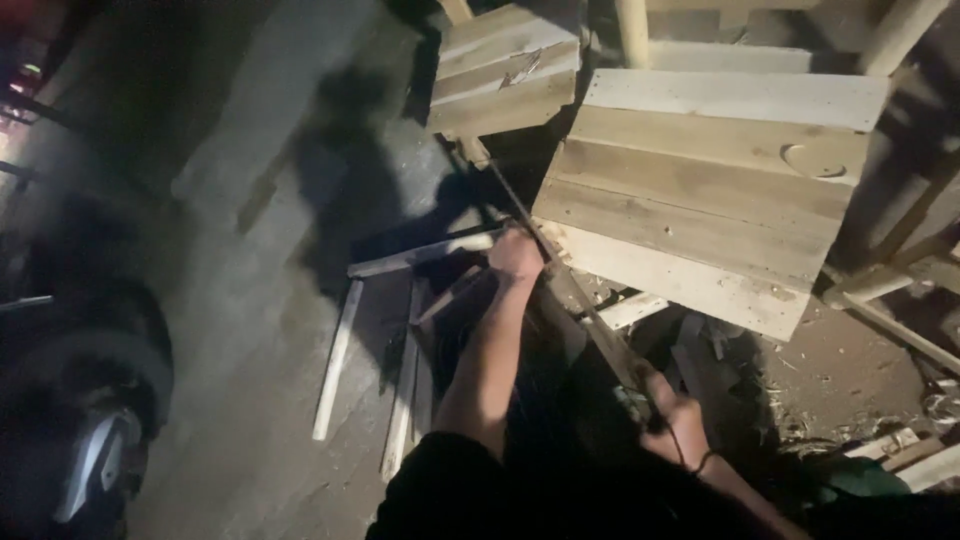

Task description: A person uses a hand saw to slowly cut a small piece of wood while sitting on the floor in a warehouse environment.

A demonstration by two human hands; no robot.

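Nearby, pale plank panel (pixel 700 190), dark saw (pixel 590 320)

One camera, worn on my head, looks steeply down and forward past my outstretched arms, close to the wooden panel (pixel 705 195) and the concrete floor (pixel 250 300) beneath.

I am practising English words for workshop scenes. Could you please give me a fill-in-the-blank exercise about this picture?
1. The left hand rests on a thin wooden ____.
2. The right hand has its grip on a long, dark ____.
3. The panel beside the hands is made of wooden ____.
4. Loose slats lie on the ____.

Missing words: slat; tool; planks; floor
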